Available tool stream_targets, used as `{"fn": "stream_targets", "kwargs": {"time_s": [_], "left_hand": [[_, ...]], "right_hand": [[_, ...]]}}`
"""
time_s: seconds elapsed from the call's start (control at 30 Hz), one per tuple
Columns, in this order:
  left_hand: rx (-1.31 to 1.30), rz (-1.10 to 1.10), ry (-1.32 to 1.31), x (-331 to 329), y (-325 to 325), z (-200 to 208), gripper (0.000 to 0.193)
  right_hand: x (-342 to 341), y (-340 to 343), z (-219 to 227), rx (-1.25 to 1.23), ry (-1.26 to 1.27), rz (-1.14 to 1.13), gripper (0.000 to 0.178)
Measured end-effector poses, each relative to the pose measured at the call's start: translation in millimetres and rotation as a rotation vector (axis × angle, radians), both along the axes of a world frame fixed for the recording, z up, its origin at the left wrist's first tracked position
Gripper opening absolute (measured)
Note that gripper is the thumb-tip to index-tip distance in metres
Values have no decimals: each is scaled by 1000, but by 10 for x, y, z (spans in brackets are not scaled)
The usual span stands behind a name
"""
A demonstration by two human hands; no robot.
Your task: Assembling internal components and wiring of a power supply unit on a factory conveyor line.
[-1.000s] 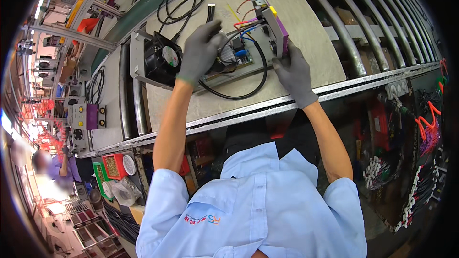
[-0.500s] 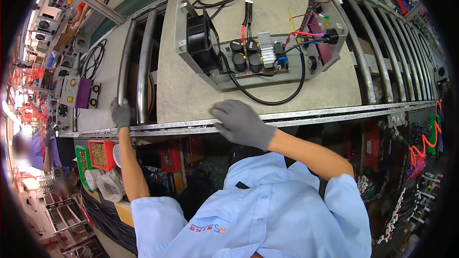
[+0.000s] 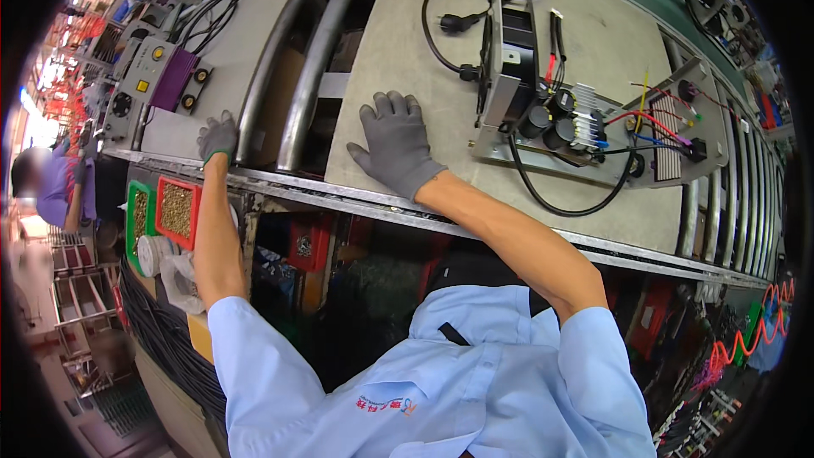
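Note:
My right hand (image 3: pixel 394 142), in a grey glove, lies with its fingers spread on the pale board (image 3: pixel 352 131) near its left edge. Nothing is in it. To its right stands an opened device chassis (image 3: pixel 500 93) with a black fan, capacitors, a silvery heat sink and coloured wires. A black power cable (image 3: pixel 458 22) with a plug lies coiled behind it. My gloved left hand (image 3: pixel 219 137) rests with fingers apart on another board (image 3: pixel 170 137), beside a metal roller (image 3: pixel 270 68). Its palm is hidden. Near that hand sits a closed device with a purple panel (image 3: pixel 174 76).
A metal rail (image 3: pixel 356 203) runs along the line's front edge. Below it are a green tray (image 3: pixel 140 220) and a red tray (image 3: pixel 178 208) of small brass-coloured parts. More rollers (image 3: pixel 733 212) continue at right. Another person (image 3: pixel 61 178) in purple works at far left.
My right hand has moved from above the front rail onto the board, its fingers now spread. My left hand has left the roller area for the left board. The view has shifted leftward.

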State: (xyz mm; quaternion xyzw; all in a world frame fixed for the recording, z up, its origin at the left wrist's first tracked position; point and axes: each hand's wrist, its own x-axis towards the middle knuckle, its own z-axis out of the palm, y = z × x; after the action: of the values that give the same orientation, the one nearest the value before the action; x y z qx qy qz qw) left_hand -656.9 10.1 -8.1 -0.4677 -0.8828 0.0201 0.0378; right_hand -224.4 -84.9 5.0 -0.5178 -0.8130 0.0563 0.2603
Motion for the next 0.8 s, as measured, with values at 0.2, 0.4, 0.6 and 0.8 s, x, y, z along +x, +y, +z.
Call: {"fn": "stream_targets", "kwargs": {"time_s": [0.2,0.4,0.6,0.8], "left_hand": [[-9,67,-81,435,-147,272,81],[-170,-57,-19,841,-215,419,84],[-184,-160,94,1481,-465,481,82],[-311,-417,306,1956,-614,386,79]], "right_hand": [[-320,116,73,-78,18,-48,75],[-497,174,131,-239,13,-106,81],[-361,84,127,-256,6,-125,65],[666,-279,107,-150,-20,-141,49]]}}
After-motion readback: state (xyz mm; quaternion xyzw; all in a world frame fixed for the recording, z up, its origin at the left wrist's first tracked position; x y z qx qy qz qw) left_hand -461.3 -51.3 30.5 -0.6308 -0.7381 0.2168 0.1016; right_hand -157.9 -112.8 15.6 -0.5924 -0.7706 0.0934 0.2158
